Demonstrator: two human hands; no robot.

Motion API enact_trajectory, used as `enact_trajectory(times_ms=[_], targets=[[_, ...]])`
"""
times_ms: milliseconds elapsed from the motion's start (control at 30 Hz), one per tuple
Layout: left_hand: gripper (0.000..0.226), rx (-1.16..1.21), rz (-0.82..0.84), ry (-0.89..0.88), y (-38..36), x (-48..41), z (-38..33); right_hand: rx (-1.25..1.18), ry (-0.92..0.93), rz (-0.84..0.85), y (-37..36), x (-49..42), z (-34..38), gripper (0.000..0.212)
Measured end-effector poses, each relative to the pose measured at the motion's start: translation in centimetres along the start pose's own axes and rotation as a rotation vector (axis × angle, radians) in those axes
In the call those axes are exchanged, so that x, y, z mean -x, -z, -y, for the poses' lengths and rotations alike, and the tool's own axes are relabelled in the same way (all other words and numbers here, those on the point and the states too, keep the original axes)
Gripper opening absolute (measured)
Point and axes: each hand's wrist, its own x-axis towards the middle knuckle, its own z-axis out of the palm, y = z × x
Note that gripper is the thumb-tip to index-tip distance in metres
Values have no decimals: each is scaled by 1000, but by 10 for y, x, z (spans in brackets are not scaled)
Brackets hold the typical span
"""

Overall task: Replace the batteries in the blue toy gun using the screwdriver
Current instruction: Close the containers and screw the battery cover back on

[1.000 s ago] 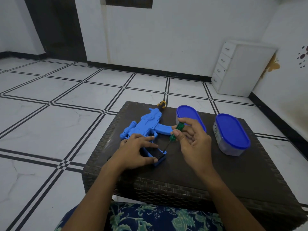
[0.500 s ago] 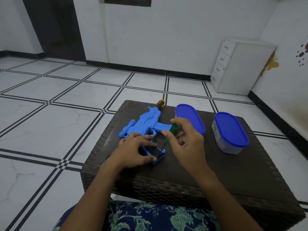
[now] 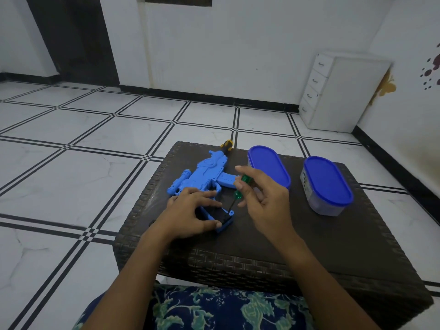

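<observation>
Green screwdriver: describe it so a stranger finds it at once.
Start at the dark woven table, where a blue toy gun lies. Over the gun's grip the right hand pinches the screwdriver, tip down on the grip. Its green handle sets it apart from the yellow-and-black tool at the table's far edge.

1 wide-angle camera, worn on the person's head, faces forward and tilts down. It sits near and above the dark brown woven wicker desk, whose near edge runs low in frame, just above a lap in blue floral cloth. The left hand and right hand reach in from the bottom edge and meet mid-frame at the blue plastic toy gun and green-handled screwdriver. Farther off, the view takes in the white tiled floor with black lines and the white wall.
</observation>
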Motion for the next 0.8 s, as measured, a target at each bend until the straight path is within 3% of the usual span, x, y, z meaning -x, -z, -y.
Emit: enact_trajectory(times_ms=[167, 400, 633, 800], targets=[[64, -2, -4, -4, -1, -1, 1, -107, -44, 67, -3, 0, 3, 38], [64, -21, -4, -4, -1, -2, 2, -187, -107, 26, -1, -2, 3, 20], [66, -28, -14, -5, -2, -1, -1, -267, -166, 207, -2, -2, 6, 44], [65, -25, -16, -6, -2, -2, 0, -253, -147, 95, 0, -2, 4, 40]])
